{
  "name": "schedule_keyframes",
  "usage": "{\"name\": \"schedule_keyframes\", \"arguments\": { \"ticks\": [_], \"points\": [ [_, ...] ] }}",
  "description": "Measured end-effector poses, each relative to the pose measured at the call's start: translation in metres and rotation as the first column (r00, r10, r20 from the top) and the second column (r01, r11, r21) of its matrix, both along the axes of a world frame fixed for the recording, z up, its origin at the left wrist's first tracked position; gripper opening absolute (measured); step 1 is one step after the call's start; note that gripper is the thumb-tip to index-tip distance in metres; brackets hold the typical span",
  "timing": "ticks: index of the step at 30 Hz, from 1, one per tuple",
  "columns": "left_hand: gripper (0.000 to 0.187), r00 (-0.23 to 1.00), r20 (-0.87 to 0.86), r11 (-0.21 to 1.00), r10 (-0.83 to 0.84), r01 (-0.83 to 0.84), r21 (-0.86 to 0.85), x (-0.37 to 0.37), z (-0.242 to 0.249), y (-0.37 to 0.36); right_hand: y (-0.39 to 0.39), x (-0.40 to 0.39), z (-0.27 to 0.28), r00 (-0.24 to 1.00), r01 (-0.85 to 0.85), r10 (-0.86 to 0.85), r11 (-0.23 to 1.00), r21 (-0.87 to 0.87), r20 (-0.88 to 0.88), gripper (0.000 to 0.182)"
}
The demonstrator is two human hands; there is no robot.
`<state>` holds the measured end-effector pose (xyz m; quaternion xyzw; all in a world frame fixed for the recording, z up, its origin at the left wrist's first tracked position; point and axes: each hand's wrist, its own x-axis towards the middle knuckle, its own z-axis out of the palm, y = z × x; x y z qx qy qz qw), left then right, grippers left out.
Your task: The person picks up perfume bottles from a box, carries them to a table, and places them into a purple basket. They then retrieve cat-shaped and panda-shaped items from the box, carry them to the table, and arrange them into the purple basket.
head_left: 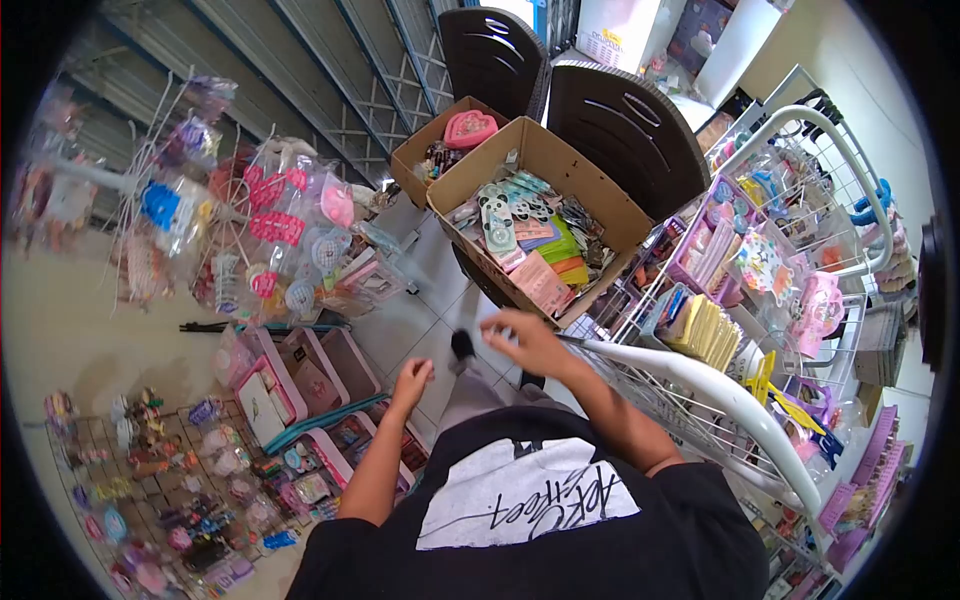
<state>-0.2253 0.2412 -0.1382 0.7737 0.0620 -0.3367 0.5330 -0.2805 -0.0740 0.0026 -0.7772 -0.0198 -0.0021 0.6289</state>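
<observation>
My right hand [522, 342] hovers just in front of the open cardboard box [470, 240], its fingers apart and nothing held. Lower and to the left, my left hand [412, 384] is loosely curled over the floor, with no object showing in it. Packaged goods fill the box: a panda-printed pack [496, 216], pink packets [541, 284] and lime-green packets [566, 246]. Behind it, a smaller cardboard box [408, 157] holds a pink heart-shaped case [470, 129].
Two dark chairs [625, 120] stand behind the boxes. On the right is a white wire rack [720, 385] loaded with small goods. Hanging accessories [275, 215] crowd the left, above pink bins [325, 370] and a wall grid [170, 470]. Tiled floor [395, 335] shows between.
</observation>
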Motion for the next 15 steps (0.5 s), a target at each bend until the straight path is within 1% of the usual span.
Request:
{"name": "schedule_keyframes", "arguments": {
  "ticks": [1, 3, 4, 5, 6, 7, 8, 9, 11, 12, 13, 15],
  "points": [
    [0.036, 0.997, 0.074, 0.999, -0.027, 0.029, -0.024, 0.021, 0.02, -0.018, -0.004, 0.022, 0.001, 0.995, 0.096, -0.098, 0.994, 0.056, 0.029, 0.029],
    [0.031, 0.978, 0.177, 0.991, -0.109, 0.121, -0.062, 0.062, 0.048, -0.045, -0.011, 0.068, -0.022, 0.939, 0.345, -0.343, 0.928, 0.143, -0.042, 0.027],
    [0.031, 0.977, 0.172, 0.989, -0.125, 0.137, -0.061, 0.083, 0.058, -0.055, -0.02, 0.093, -0.038, 0.901, 0.421, -0.411, 0.905, 0.056, -0.135, 0.031],
    [0.029, 0.955, 0.232, 0.974, -0.185, 0.21, -0.085, 0.1, 0.065, -0.062, -0.029, 0.115, -0.058, 0.85, 0.482, -0.477, 0.876, -0.037, -0.221, 0.037],
    [0.028, 0.924, 0.297, 0.954, -0.242, 0.283, -0.104, 0.116, 0.074, -0.07, -0.035, 0.134, -0.085, 0.844, 0.493, -0.488, 0.869, -0.038, -0.224, 0.037],
    [0.028, 0.919, 0.297, 0.949, -0.26, 0.3, -0.1, 0.13, 0.088, -0.078, -0.039, 0.153, -0.116, 0.771, 0.537, -0.604, 0.787, -0.306, -0.201, 0.046],
    [0.026, 0.881, 0.342, 0.93, -0.326, 0.363, -0.049, 0.144, 0.105, -0.086, -0.04, 0.168, -0.137, 0.691, 0.538, -0.707, 0.641, -0.547, -0.149, 0.055],
    [0.024, 0.836, 0.386, 0.907, -0.389, 0.42, 0.003, 0.157, 0.12, -0.095, -0.041, 0.179, -0.146, 0.676, 0.554, -0.721, 0.633, -0.541, -0.151, 0.055],
    [0.024, 0.798, 0.398, 0.878, -0.451, 0.476, 0.041, 0.179, 0.142, -0.107, -0.038, 0.192, -0.162, 0.62, 0.443, -0.712, 0.664, -0.603, -0.329, 0.071],
    [0.023, 0.765, 0.415, 0.855, -0.493, 0.514, 0.069, 0.189, 0.145, -0.111, -0.038, 0.194, -0.166, 0.653, 0.439, -0.72, 0.613, -0.657, -0.235, 0.066],
    [0.023, 0.758, 0.409, 0.846, -0.508, 0.528, 0.073, 0.197, 0.143, -0.112, -0.043, 0.195, -0.169, 0.641, 0.446, -0.728, 0.61, -0.655, -0.243, 0.066],
    [0.025, 0.76, 0.436, 0.845, -0.482, 0.535, 0.001, 0.208, 0.139, -0.116, -0.055, 0.192, -0.165, 0.693, 0.392, -0.627, 0.742, -0.544, -0.356, 0.06]
  ]
}}
